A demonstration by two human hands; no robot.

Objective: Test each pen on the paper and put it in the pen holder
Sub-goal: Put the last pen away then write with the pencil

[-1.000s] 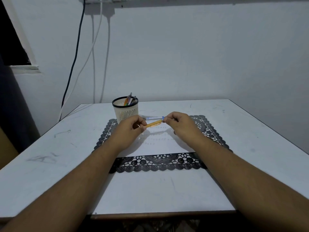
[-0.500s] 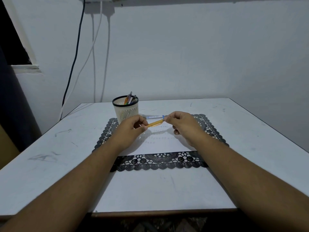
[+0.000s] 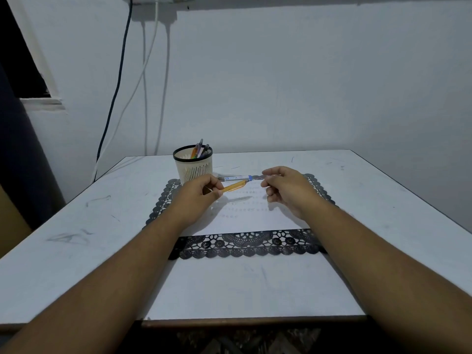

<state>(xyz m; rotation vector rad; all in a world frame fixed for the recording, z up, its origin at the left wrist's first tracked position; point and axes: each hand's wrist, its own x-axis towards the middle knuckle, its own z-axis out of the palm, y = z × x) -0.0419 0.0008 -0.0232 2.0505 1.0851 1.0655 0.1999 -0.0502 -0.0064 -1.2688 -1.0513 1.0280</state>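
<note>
My left hand (image 3: 198,194) grips an orange pen (image 3: 233,186) by its left end, and the pen points right over the white paper (image 3: 245,217). My right hand (image 3: 286,191) is just right of the pen's free end. Its thumb and forefinger pinch a small greyish piece that looks like the pen cap (image 3: 259,177). A clear pen with a blue band (image 3: 233,178) lies on the table behind the orange pen. The white pen holder (image 3: 193,166) with a black rim stands behind my left hand and holds several pens.
The paper lies on a black lace mat (image 3: 245,245) in the middle of a white table (image 3: 76,226). Cables (image 3: 120,80) hang down the wall at the back left. The table's front edge is near my elbows.
My right hand has drawn a short way to the right, off the end of the orange pen. The left hand and the orange pen have stayed in place.
</note>
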